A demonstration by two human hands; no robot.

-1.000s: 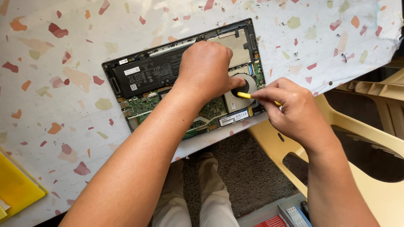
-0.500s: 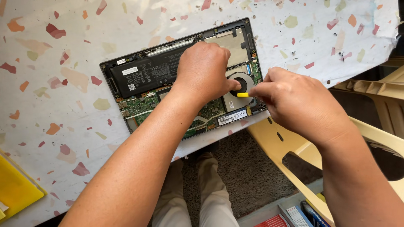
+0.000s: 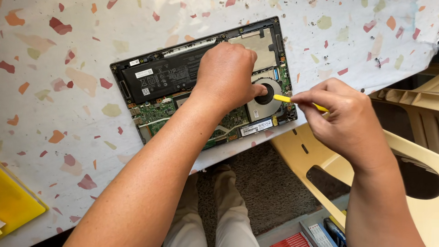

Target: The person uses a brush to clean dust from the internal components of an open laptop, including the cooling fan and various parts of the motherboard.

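Observation:
An opened laptop (image 3: 151, 80) lies bottom-up on the speckled table (image 3: 68, 137), its black battery, green board and round fan (image 3: 267, 93) exposed. My left hand (image 3: 226, 75) rests as a loose fist on the laptop's middle, thumb touching the fan hub. My right hand (image 3: 340, 116) pinches a thin yellow tool (image 3: 292, 100) whose tip points at the fan's right side.
A pale yellow plastic chair (image 3: 320, 160) stands to the right below the table edge. A yellow object (image 3: 16, 206) sits at the lower left. Books or boxes (image 3: 315, 231) lie on the floor, and my legs show under the table.
My right hand has drawn back to the right, away from the fan, so more of the yellow tool shows. The left hand stays on the laptop.

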